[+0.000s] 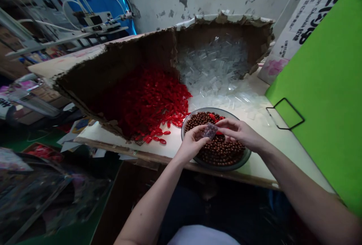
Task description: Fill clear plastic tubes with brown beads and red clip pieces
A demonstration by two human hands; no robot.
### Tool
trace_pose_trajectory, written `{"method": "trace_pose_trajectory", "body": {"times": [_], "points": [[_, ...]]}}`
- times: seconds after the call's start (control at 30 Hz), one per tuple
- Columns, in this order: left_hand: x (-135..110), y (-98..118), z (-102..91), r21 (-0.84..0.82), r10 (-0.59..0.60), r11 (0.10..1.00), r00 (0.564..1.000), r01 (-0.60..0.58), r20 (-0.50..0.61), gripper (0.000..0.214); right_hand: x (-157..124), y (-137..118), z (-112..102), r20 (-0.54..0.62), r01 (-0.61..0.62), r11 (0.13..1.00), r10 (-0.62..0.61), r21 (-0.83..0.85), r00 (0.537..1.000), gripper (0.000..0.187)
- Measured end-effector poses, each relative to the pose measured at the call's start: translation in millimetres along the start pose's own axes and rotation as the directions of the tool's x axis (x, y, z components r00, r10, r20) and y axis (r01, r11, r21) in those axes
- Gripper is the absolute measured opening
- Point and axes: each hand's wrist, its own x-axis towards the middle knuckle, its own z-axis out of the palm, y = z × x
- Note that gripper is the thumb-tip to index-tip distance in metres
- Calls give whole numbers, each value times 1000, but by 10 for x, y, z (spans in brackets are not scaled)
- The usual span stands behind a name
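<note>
Over a round bowl (pixel 247 158) full of brown beads (pixel 222 152), my left hand (pixel 192 143) pinches a small clear plastic box (pixel 210 131) between thumb and fingers. Dark round shapes show through its walls. From the other side, the fingers of my right hand (pixel 240 132) close at the box's right end. Whether they also hold a bead is too small to tell. A few red pieces (pixel 212 117) lie on the beads behind and beneath my fingers.
A torn-open cardboard box (pixel 118 60) lies behind the bowl. Red glossy pieces (pixel 152 98) and clear plastic cases (pixel 215 71) spill from it onto the white table (pixel 263 139). At right stands a green panel (pixel 325 98) with a black wire handle (pixel 301 113).
</note>
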Motion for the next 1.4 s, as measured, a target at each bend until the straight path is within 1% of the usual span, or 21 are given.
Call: {"method": "trace_pose_trajectory", "body": {"times": [0.03,0.1,0.17,0.23,0.3,0.37,0.43,0.5,0.53,0.6,0.67,0.7,0.77,0.83,0.97,1.03,1.13,1.2,1.27,1.33,1.4], "points": [[2,-11,3,-4,4,1000,1000,-4,7,43,3,-12,48,-7,-16,998,17,59,1000,40],[8,-33,6,12,13,1000,1000,-13,18,44,15,-39,128,-32,-19,995,23,100,999,38],[16,-45,13,39,18,999,1000,-18,16,43,30,-68,178,-62,8,997,-3,81,998,34],[33,-46,23,50,23,999,1000,-23,-7,37,45,-109,191,-65,54,998,-52,40,997,33],[63,-40,28,46,30,999,998,-28,-46,29,68,-153,161,-35,82,997,-82,9,996,34],[102,-30,17,17,48,999,995,-47,-88,25,111,-168,82,-15,78,997,-79,-19,997,37],[141,-19,-15,-21,69,997,990,-72,-125,24,173,-111,-28,-86,75,989,-86,-124,993,36],[167,-6,-58,-49,86,994,984,-95,-159,26,244,33,-132,-169,78,941,-140,-331,976,28],[172,0,-78,-55,90,993,981,-101,-174,26,278,130,-167,-165,82,892,-171,-444,971,24],[165,10,-105,-69,87,992,976,-102,-199,28,333,340,-195,-60,118,777,-196,-618,979,21],[140,18,-109,-102,59,991,973,-83,-221,30,363,515,-175,28,159,692,-197,-704,980,22],[125,23,-102,-123,35,990,974,-63,-223,31,368,573,-159,42,168,667,-201,-726,979,21],[94,41,-78,-169,-19,985,978,-17,-207,34,353,619,-138,35,168,650,-212,-741,977,18],[68,69,-48,-210,-60,977,980,20,-188,36,311,580,-152,4,144,669,-207,-730,978,18],[42,133,-10,-268,-78,963,982,30,-172,39,170,361,-260,-95,79,786,-173,-613,980,25],[41,145,-8,-279,-72,960,986,27,-153,37,94,233,-318,-137,90,829,-197,-552,971,28],[52,124,-14,-279,-63,960,991,27,-121,33,-7,39,-371,-159,129,839,-247,-528,956,29],[59,93,-14,-263,-62,964,992,32,-106,31,-61,-92,-371,-114,152,833,-248,-533,962,29],[55,58,-4,-220,-57,975,994,35,-94,31,-101,-219,-344,-33,169,832,-219,-528,975,29],[37,28,17,-159,-55,986,996,44,-70,32,-124,-329,-296,46,178,851,-178,-494,983,31],[7,4,42,-108,-71,992,997,67,-33,33,-123,-400,-240,88,170,886,-146,-431,985,34]]}}
